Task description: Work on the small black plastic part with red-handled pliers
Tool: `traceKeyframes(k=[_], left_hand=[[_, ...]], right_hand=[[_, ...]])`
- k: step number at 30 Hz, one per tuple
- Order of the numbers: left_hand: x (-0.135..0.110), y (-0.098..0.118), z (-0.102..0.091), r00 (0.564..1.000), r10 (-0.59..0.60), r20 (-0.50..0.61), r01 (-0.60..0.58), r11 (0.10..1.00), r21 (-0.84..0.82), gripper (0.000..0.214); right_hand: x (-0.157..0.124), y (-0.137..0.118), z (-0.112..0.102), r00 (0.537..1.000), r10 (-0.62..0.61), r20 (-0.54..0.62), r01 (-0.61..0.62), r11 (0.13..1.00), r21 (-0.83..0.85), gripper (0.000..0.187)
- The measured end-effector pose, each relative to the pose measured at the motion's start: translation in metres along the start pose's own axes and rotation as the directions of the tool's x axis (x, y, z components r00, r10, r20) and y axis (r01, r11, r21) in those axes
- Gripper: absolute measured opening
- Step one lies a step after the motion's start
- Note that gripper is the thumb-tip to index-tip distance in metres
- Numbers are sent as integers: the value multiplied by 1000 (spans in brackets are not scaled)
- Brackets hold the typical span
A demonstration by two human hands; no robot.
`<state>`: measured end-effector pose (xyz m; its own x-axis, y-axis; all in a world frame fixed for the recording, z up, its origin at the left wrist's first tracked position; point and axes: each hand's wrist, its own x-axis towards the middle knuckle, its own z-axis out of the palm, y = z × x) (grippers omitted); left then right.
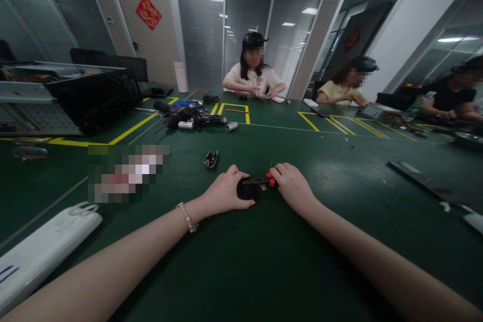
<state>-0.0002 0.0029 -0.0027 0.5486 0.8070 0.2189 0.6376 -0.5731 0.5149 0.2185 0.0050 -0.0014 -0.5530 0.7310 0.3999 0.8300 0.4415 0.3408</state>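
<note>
Around a small black part [247,191] on the green table, my left hand [225,192] curls its thumb and fingers, gripping it by the edges. My right hand [292,183] is closed on needle-nose pliers [270,179] with red handles. The dark jaws point left and lie over the black part; whether they pinch it cannot be made out. A small black piece with pale edges [212,160] lies beyond my left hand.
A white flat device [49,246] lies at left by my forearm. Farther off are a pile of black parts and cables [188,115], a large black casing [94,95] and a long dark strip [426,183] at right. Several people [256,73] sit across the green table [241,271].
</note>
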Motion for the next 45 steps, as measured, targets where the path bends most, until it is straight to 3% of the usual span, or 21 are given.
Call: traceKeyframes(k=[45], left_hand=[[0,-1,1,1000,20,-13,-20,1000,-3,63]], right_hand=[[0,1,-1,1000,2,6,-2,1000,5,25]])
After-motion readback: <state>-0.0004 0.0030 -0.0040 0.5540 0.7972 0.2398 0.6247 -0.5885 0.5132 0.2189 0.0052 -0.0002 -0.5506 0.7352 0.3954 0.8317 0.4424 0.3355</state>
